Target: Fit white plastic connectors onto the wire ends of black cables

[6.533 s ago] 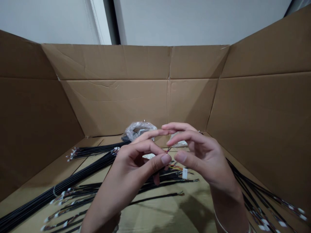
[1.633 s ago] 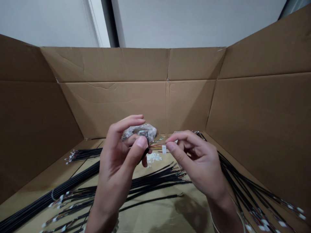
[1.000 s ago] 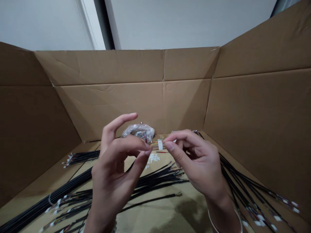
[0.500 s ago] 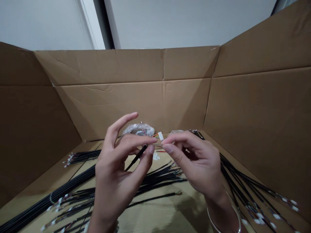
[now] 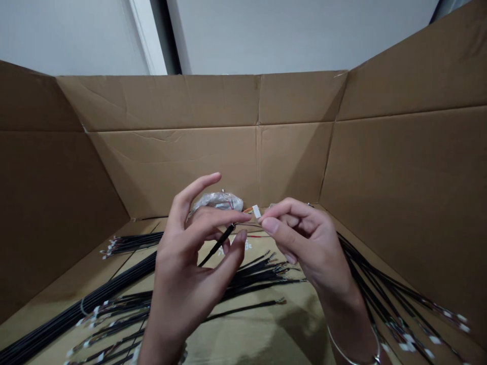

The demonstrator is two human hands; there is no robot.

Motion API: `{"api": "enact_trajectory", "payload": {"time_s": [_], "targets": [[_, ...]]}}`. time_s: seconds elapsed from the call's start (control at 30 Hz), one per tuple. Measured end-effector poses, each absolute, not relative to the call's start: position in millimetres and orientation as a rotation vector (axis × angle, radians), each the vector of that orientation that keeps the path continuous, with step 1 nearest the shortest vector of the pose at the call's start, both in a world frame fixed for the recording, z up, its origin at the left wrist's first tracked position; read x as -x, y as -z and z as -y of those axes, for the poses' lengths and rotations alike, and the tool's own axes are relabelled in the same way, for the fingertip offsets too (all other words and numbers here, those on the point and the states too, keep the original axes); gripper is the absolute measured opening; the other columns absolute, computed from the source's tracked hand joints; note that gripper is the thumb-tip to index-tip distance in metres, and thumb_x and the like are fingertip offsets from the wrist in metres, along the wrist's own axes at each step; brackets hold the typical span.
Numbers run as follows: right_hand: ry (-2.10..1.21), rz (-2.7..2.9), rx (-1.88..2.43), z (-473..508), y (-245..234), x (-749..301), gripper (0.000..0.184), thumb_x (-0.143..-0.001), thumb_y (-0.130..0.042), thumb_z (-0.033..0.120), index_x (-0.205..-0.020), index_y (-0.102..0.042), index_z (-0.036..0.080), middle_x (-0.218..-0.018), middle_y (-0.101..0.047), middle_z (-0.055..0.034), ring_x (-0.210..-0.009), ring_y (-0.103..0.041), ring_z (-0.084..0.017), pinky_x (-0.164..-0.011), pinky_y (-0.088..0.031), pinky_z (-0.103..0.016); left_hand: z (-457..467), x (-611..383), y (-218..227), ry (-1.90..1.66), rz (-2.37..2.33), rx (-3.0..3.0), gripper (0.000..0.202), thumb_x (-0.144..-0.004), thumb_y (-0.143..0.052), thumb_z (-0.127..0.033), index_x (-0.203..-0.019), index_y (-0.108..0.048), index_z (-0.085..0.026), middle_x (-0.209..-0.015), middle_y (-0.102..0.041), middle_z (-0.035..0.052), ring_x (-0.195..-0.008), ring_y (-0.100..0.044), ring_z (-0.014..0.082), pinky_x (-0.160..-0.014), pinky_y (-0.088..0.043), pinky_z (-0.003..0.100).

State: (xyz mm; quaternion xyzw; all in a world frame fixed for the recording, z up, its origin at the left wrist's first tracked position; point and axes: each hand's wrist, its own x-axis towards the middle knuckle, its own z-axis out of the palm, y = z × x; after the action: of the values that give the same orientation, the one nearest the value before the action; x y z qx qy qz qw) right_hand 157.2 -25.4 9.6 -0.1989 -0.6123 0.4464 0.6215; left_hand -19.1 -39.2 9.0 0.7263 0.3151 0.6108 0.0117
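My left hand [image 5: 194,263] pinches the end of a thin black cable [image 5: 216,246] between thumb and middle finger, with the index finger raised. Fine coloured wires stick out of the cable's end towards my right hand [image 5: 304,241]. That hand pinches one of these wires between thumb and forefinger. A small white connector [image 5: 256,211] hangs on the wires just above the right fingertips. Both hands are held up over the floor of a large cardboard box [image 5: 167,152].
Bundles of black cables with white connectors lie on the box floor at left [image 5: 76,309], in the middle [image 5: 258,281] and along the right wall [image 5: 395,304]. A clear plastic bag [image 5: 218,201] and a small heap of white connectors [image 5: 247,247] lie behind the hands.
Over the last second the hands stayed close together; the white connector shifted from between the fingertips to just above them, and my right fingers moved onto a single wire.
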Motion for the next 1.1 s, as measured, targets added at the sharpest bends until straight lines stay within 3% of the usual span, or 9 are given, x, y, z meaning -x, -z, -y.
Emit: {"api": "enact_trajectory", "payload": {"time_s": [0.27, 0.6, 0.7, 0.8, 0.93, 0.97, 1.1], "targets": [[-1.127, 1.381, 0.448, 22.7, -11.4, -157.2, 0.013, -0.09, -0.08, 0.03, -0.083, -0.072, 0.021, -0.045, -0.045, 0.0121, -0.038, -0.029, -0.005, -0.037, -0.027, -0.019, 36.2, 16.8, -10.0, -1.987, -1.109, -2.264, 0.011, -0.096, -0.075, -0.025, -0.098, -0.079, -0.035, -0.148, -0.06, -0.0003, -0.104, -0.075, 0.0196, -0.072, -0.067, 0.031], [-1.267, 1.356, 0.504, 14.0, -13.2, -160.4, 0.023, -0.084, -0.083, 0.038, -0.08, -0.07, 0.02, -0.044, -0.038, 0.0139, -0.038, -0.021, -0.004, -0.037, -0.014, -0.022, 39.5, 13.5, -7.8, -1.999, -1.094, -2.15, 0.011, -0.095, -0.078, -0.027, -0.097, -0.08, -0.037, -0.143, -0.065, -0.0033, -0.092, -0.074, 0.0166, -0.071, -0.067, 0.032], [-1.312, 1.363, 0.458, 10.9, -13.6, -161.4, 0.02, -0.085, -0.083, 0.035, -0.08, -0.072, 0.019, -0.042, -0.037, 0.0145, -0.038, -0.017, -0.004, -0.039, -0.01, -0.024, 39.9, 14.1, -8.8, -1.983, -1.06, -2.126, 0.013, -0.095, -0.077, -0.025, -0.096, -0.081, -0.037, -0.142, -0.067, -0.0032, -0.089, -0.074, 0.0153, -0.061, -0.063, 0.028], [-1.31, 1.365, 0.468, 11.4, -13.9, -160.7, 0.021, -0.086, -0.083, 0.036, -0.081, -0.072, 0.019, -0.043, -0.036, 0.0147, -0.038, -0.016, -0.003, -0.039, -0.009, -0.023, 38.3, 17.2, -10.4, -1.956, -1.006, -2.116, 0.011, -0.096, -0.076, -0.024, -0.093, -0.082, -0.034, -0.136, -0.071, 0.0011, -0.1, -0.076, 0.0205, -0.052, -0.058, 0.024], [-1.279, 1.367, 0.516, 17.4, -13.4, -158.9, 0.023, -0.085, -0.085, 0.038, -0.084, -0.071, 0.019, -0.045, -0.039, 0.0138, -0.038, -0.018, -0.003, -0.037, -0.013, -0.021, 37.2, 20.7, -11.6, -1.89, -1.003, -2.132, 0.016, -0.099, -0.072, -0.025, -0.089, -0.081, -0.032, -0.107, -0.079, 0.0063, -0.138, -0.063, 0.0298, -0.067, -0.063, 0.026], [-1.267, 1.37, 0.52, 19.0, -13.0, -158.7, 0.023, -0.085, -0.085, 0.038, -0.084, -0.071, 0.02, -0.045, -0.039, 0.0137, -0.038, -0.018, -0.003, -0.037, -0.014, -0.021, 37.5, 21.0, -11.9, -1.878, -1.006, -2.136, 0.016, -0.1, -0.071, -0.026, -0.089, -0.081, -0.032, -0.108, -0.079, 0.0067, -0.14, -0.062, 0.0302, -0.068, -0.064, 0.026], [-1.227, 1.374, 0.535, 21.9, -12.4, -159.0, 0.022, -0.086, -0.084, 0.038, -0.083, -0.071, 0.021, -0.046, -0.04, 0.0131, -0.037, -0.019, -0.004, -0.036, -0.017, -0.021, 40.4, 21.8, -13.6, -1.829, -1.021, -2.068, 0.017, -0.102, -0.067, -0.031, -0.095, -0.083, -0.031, -0.145, -0.067, 0.0056, -0.121, -0.073, 0.0289, -0.059, -0.063, 0.027]]}}
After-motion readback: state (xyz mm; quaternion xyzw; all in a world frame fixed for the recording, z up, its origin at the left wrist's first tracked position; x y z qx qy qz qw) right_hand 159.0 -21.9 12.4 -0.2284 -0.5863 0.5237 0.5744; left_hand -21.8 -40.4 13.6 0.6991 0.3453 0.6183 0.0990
